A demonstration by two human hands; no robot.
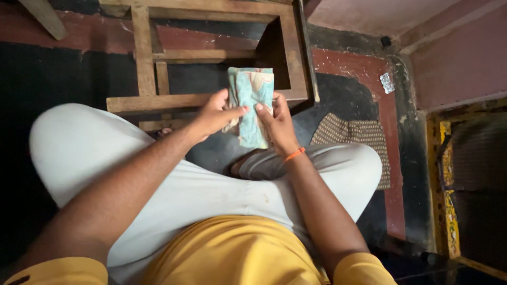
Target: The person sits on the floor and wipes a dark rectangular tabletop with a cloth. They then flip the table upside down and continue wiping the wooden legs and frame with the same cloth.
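Left hand (215,113) and right hand (277,124) both grasping folded turquoise patterned cloth (251,103), held upright above crossed legs in light trousers. Wooden stool frame (158,58) behind. Brown checked mat (359,137) on dark floor, silver blister pack (387,83) near wall.

Home: wooden frame (211,53), floor mat (364,137).

Dark floor (343,100) with wooden frame (206,53), patterned mat (364,134), blister pack (387,83).

Dim indoor light, floor (63,74) in deep shadow; wide-angle stretch at edges; near forearms slightly soft.
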